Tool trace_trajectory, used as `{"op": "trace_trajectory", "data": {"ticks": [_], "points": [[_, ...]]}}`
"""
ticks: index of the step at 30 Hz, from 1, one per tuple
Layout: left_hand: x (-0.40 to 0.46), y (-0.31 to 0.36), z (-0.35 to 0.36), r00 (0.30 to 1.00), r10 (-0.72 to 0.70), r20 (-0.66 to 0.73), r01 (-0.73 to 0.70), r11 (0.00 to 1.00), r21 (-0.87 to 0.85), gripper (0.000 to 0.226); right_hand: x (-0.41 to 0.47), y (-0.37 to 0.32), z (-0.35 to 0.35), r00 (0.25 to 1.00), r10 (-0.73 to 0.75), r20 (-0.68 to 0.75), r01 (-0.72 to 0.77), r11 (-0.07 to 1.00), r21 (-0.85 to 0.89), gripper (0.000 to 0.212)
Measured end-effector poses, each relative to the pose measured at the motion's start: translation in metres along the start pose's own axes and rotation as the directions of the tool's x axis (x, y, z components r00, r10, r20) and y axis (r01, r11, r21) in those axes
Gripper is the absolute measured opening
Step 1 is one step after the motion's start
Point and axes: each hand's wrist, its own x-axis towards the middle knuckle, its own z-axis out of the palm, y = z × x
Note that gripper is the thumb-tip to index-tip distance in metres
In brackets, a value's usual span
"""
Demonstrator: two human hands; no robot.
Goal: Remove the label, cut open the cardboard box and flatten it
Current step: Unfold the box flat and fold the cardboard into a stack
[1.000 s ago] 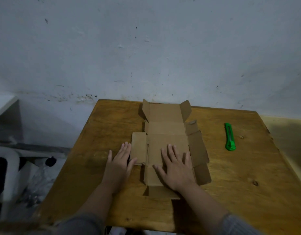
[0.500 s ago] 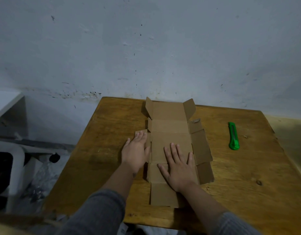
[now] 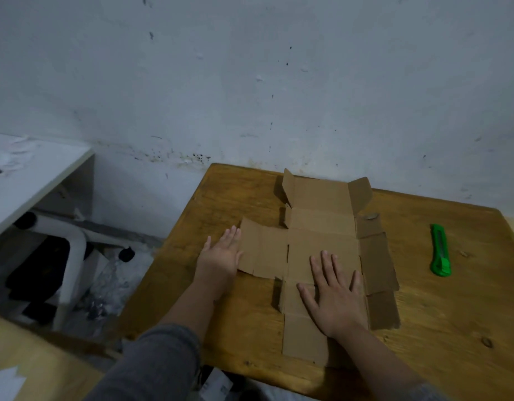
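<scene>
The brown cardboard box [image 3: 322, 224] lies cut open and spread out on the wooden table [image 3: 441, 314]. Its far flaps still stand up a little by the wall. My right hand [image 3: 334, 293] presses flat, fingers spread, on the middle panels near the front. My left hand [image 3: 221, 253] lies palm down on the table, touching the outer edge of the left side flap, fingers apart. A green utility knife [image 3: 440, 250] lies on the table to the right of the box, apart from both hands. No label shows on the cardboard.
The table stands against a stained grey wall [image 3: 250, 82]. To the left, beyond the table's edge, are a white shelf [image 3: 27, 175], a white chair frame [image 3: 73, 256] and clutter on the floor. A wooden surface [image 3: 33, 369] shows at the bottom left.
My left hand slid leftward off the left flap, which now lies unfolded flat beside it. My right hand stayed pressed on the middle panels. The view swung left.
</scene>
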Motion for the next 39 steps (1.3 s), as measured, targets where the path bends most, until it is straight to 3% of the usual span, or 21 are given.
{"op": "trace_trajectory", "data": {"ticks": [7,11,14,19,25,29,32,34,39], "points": [[-0.005,-0.002,0.019,0.999,-0.036,0.008,0.035,0.997,0.068,0.054,0.002,-0.001,0.0,1.0,-0.003,0.0,0.003,1.0,0.011,0.071],[-0.001,0.016,0.009,0.988,-0.055,-0.147,0.063,0.996,0.055,0.06,0.007,0.003,-0.002,0.999,0.001,0.042,-0.005,0.994,0.114,0.074],[0.01,0.043,-0.007,0.983,-0.037,-0.179,0.059,0.991,0.12,0.062,0.011,0.005,-0.013,0.999,0.005,0.051,-0.015,0.981,0.193,0.069],[0.023,0.097,-0.015,0.988,0.102,-0.114,-0.084,0.985,0.15,0.064,0.035,0.027,-0.031,0.993,0.066,-0.099,-0.069,0.997,-0.029,0.061],[0.033,0.122,0.004,0.994,0.104,0.035,-0.109,0.968,0.225,0.075,0.058,0.065,-0.036,0.981,0.172,-0.088,-0.186,0.963,-0.196,0.063],[0.033,0.107,0.021,0.998,0.058,0.036,-0.065,0.968,0.241,0.085,0.057,0.078,-0.022,0.971,0.232,-0.057,-0.237,0.967,-0.096,0.065],[0.032,0.093,0.034,0.993,0.109,-0.049,-0.1,0.983,0.155,0.096,0.055,0.082,-0.016,0.97,0.24,-0.048,-0.24,0.971,-0.006,0.064],[0.033,0.087,0.041,0.984,0.144,-0.105,-0.134,0.987,0.092,0.091,0.056,0.082,-0.014,0.969,0.24,-0.059,-0.239,0.971,0.024,0.064],[0.034,0.087,0.044,0.979,0.138,-0.153,-0.134,0.99,0.039,0.087,0.081,0.088,-0.021,0.922,0.315,-0.226,-0.265,0.937,0.226,0.057]]}}
